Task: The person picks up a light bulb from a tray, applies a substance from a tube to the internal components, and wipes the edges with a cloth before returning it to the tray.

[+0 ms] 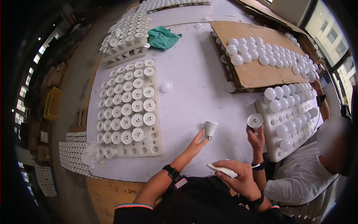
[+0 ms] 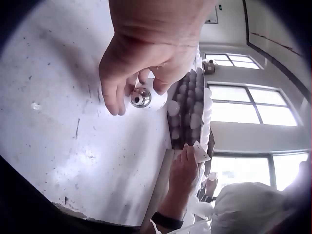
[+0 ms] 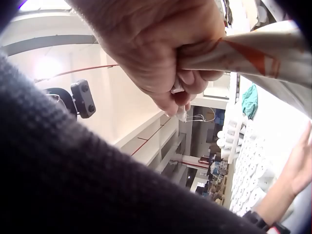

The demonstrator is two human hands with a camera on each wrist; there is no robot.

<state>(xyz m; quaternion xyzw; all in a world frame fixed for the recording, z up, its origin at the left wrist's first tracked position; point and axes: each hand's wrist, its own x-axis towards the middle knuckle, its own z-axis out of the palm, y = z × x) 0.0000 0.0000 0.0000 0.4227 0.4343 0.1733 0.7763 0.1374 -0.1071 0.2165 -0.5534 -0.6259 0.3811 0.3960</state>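
My left hand (image 1: 194,146) pinches a white bulb housing (image 1: 211,128) near its metal screw cap, above the table, wide end up. In the left wrist view the silvery screw cap (image 2: 140,97) faces the camera, between the thumb and the fingers (image 2: 114,97). Close to my body, my right hand (image 1: 238,175) grips a crumpled white piece (image 1: 223,170). The right wrist view shows it as a white sheet with an orange print (image 3: 253,56); thin looped wires (image 3: 202,117) stick out beyond the fingertips.
Left of my hands stands a foam tray (image 1: 156,143) of upright housings. A loose bulb dome (image 1: 166,87) and a green cloth (image 1: 162,38) lie beyond. At right, another person's hand (image 1: 255,140) holds a housing (image 1: 255,121) beside a dome rack (image 1: 266,112) and a cardboard sheet (image 1: 257,76).
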